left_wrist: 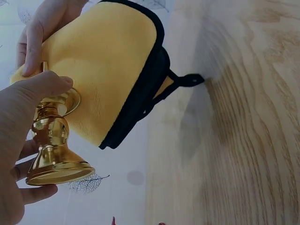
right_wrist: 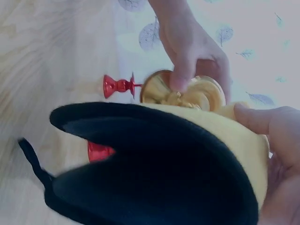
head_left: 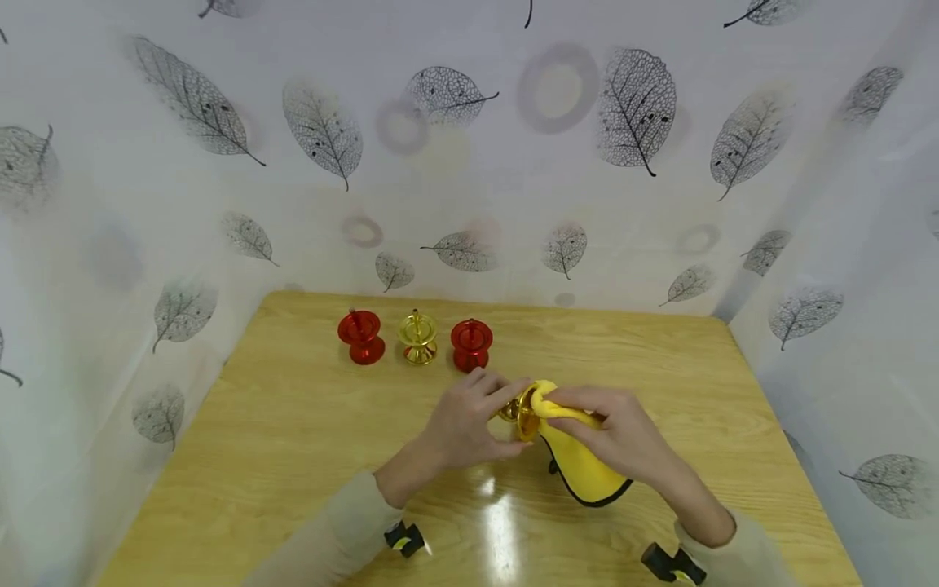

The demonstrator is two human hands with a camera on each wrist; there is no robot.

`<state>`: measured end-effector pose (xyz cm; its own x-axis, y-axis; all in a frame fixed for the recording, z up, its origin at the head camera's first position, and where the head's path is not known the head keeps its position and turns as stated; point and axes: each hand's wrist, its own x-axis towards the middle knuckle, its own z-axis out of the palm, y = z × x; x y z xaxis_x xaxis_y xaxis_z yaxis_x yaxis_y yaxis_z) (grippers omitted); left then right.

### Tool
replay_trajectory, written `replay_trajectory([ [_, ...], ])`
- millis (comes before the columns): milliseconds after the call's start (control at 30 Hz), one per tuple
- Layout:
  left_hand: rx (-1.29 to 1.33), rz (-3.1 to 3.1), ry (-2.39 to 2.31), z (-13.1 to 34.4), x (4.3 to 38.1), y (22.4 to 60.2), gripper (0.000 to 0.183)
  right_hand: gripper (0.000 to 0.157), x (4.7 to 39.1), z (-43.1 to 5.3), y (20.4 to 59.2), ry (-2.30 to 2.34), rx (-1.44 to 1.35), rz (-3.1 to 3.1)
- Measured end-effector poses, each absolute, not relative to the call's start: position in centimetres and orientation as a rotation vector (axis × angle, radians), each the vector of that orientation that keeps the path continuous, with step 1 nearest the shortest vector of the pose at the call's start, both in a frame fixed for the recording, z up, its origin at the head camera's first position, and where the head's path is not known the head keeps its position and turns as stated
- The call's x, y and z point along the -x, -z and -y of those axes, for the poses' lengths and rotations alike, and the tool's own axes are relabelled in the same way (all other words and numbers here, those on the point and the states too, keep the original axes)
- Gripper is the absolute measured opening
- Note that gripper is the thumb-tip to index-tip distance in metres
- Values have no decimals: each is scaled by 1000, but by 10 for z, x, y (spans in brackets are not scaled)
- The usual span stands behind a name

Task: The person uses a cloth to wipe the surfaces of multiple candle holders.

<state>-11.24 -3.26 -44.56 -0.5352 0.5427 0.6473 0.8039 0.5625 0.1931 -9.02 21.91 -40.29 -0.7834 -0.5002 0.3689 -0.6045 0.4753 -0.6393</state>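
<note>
My left hand [head_left: 469, 420] grips a shiny gold candle holder [left_wrist: 51, 136] tipped on its side, its dish and spike toward the right. In the left wrist view the thumb lies over the dish and the fingers curl behind the stem and base. My right hand [head_left: 619, 428] pinches a folded yellow cloth [head_left: 583, 461] with black edging against the dish end of the holder. The rest of the cloth [right_wrist: 154, 164] hangs down, its dark underside and hanging loop showing in the right wrist view. Cloth hides part of the dish.
At the back of the wooden table [head_left: 308, 440] stand a red candle holder [head_left: 363, 338], a gold candle holder [head_left: 418, 338] and another red candle holder [head_left: 472, 344] in a row. A leaf-patterned curtain [head_left: 499, 187] rises behind the table and along both sides.
</note>
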Motion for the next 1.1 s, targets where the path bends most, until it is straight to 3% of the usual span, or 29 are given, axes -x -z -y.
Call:
replay_trajectory([
  [400,1103,2285,695,31,111,444,78,41,95,-206,409,-558,-1276,2241],
  [567,1109,2265,680,31,112,445,78,31,94,-204,414,-770,-1195,2288],
  [900,1107,2234,624,34,110,447,81,22,89,-199,410,-1466,-635,2670],
  [1100,1109,2218,649,35,111,446,80,22,89,-201,412,-1353,-854,2567],
])
